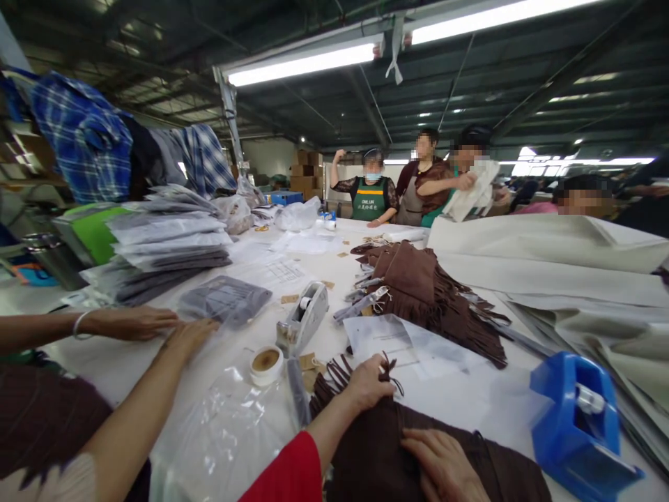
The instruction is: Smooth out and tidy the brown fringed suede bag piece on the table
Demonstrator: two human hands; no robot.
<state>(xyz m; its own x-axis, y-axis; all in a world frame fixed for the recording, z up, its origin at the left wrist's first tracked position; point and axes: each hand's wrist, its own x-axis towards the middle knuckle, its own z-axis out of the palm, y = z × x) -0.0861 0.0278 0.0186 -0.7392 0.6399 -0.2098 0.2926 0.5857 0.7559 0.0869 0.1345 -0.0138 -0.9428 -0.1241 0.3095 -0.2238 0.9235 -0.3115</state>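
A dark brown fringed cloth item (371, 446) lies on the table close in front of me. At its far edge my left hand (371, 382), below a red sleeve, is closed on a few thin brown fringe strands (389, 369). My right hand (444, 460) rests with its fingers stretched out on the cloth, near the middle. More of the fringe (334, 380) spreads out to the left of my left hand. Just beyond sits a printed clear plastic bag (397, 341), and past it a pile of similar brown fringed pieces (412, 272).
A blue tape dispenser (554, 418) stands at right, a grey one (303, 321) ahead, beside a tape roll (266, 364). At left, a co-worker's hands (157, 331) press a bagged grey item (224, 300) near stacked bags (162, 237). Pale sheets (543, 244) lie right; several people stand beyond.
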